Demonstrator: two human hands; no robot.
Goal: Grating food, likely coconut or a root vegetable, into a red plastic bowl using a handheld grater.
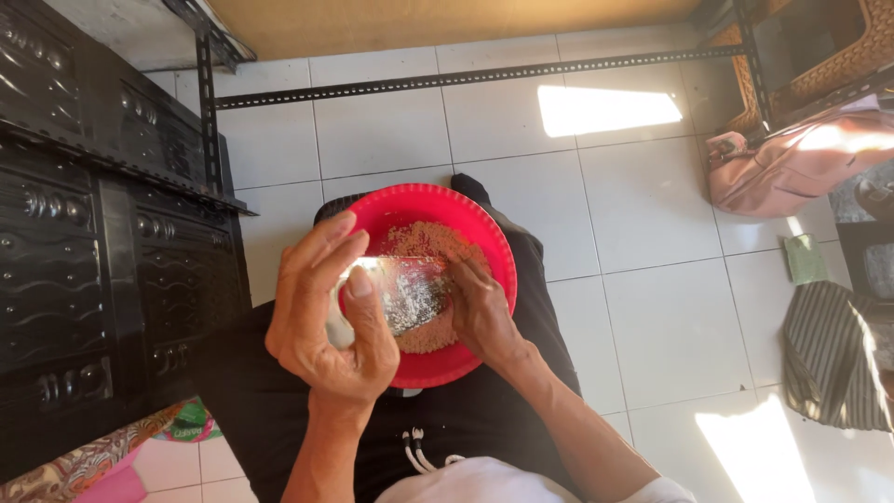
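Left hand [326, 312] gripping a clear glass [402, 291], tilted over. Right hand [480, 312] down in the red bowl [484, 233], fingers curled against the glass's mouth, holding nothing visible. Brownish grains [426, 240] heaped just beyond both hands. Pink bag [792, 163] well off past the right hand, black cabinet [74, 242] beside the left.

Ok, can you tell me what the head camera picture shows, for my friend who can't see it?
A seated person holds a shiny metal grater over a red plastic bowl on their lap, left hand gripping the grater, right hand pressed against it. Light brown gratings lie in the bowl. Around them are white floor tiles, a black carved cabinet and a pink bag.
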